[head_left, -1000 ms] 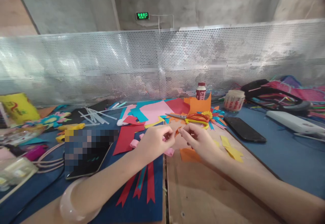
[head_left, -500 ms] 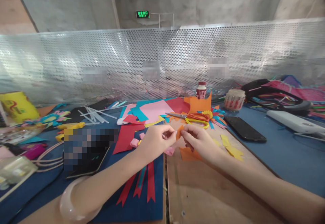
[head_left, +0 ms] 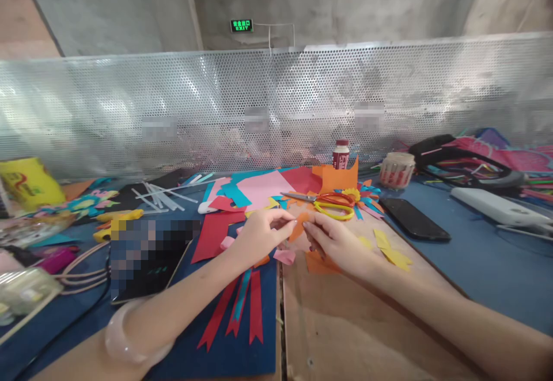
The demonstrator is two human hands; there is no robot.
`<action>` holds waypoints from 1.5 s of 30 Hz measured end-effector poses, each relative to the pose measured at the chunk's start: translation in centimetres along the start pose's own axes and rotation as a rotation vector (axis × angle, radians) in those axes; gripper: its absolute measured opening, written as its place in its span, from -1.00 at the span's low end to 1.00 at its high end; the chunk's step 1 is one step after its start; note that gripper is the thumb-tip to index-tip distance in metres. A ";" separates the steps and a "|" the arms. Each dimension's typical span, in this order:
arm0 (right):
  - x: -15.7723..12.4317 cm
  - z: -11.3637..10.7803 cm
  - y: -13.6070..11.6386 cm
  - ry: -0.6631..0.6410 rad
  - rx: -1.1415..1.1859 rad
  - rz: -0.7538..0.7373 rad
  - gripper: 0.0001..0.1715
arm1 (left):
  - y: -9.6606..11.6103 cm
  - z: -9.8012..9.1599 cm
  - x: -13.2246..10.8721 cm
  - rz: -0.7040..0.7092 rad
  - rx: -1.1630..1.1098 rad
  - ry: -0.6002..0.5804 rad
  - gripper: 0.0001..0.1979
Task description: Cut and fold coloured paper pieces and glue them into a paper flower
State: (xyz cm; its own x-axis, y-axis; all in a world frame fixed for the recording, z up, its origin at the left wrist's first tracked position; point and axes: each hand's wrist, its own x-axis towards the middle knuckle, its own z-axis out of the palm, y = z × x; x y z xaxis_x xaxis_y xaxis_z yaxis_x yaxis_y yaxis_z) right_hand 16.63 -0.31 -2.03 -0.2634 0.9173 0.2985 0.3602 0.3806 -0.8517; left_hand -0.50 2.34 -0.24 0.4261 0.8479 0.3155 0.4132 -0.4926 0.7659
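Note:
Between my two hands is a small orange paper strip [head_left: 298,229], bent or curled. The thumb and fingers of my left hand [head_left: 268,234] pinch its left end. On its other side, my right hand [head_left: 330,236] grips the strip with closed fingers. Beneath my right hand lies a flat orange paper piece [head_left: 317,262], partly covered. Pink paper loops [head_left: 284,256] sit below and behind my left hand, which hides some of them. Red paper ribbons [head_left: 256,309] with notched ends and a teal one [head_left: 240,300] lie toward me.
Beyond my hands lie scissors [head_left: 334,207] with red and yellow handles, and coloured paper sheets [head_left: 268,191]. Yellow scraps [head_left: 391,251] and a black phone [head_left: 415,219] are on the right. At left are a glue gun [head_left: 116,222] and a dark device [head_left: 173,260]. A bottle [head_left: 341,155] stands behind.
The orange strip has turned and now shows more of its length, with my hands slightly farther apart. My left hand has shifted a little left.

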 end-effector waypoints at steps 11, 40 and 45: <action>3.5 0.3 -0.8 -0.076 -0.095 -0.027 -0.77 | -2.0 -3.9 2.5 0.087 0.116 -0.113 -0.79; 6.2 4.7 0.3 0.010 0.083 0.147 -0.92 | -4.9 -6.8 2.7 -0.176 0.138 -0.308 -0.79; 6.0 4.8 -0.2 0.041 0.117 0.153 -0.97 | -4.8 -6.9 2.6 -0.184 0.101 -0.303 -0.77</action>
State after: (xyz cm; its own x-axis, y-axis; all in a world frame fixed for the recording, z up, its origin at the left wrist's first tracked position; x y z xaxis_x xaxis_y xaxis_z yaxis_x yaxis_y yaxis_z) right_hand 10.68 4.55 -2.13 -0.1760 0.9683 0.1772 0.2864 0.2226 -0.9319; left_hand -6.90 8.20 0.76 0.5505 0.8347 -0.0140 0.5755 -0.3673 0.7307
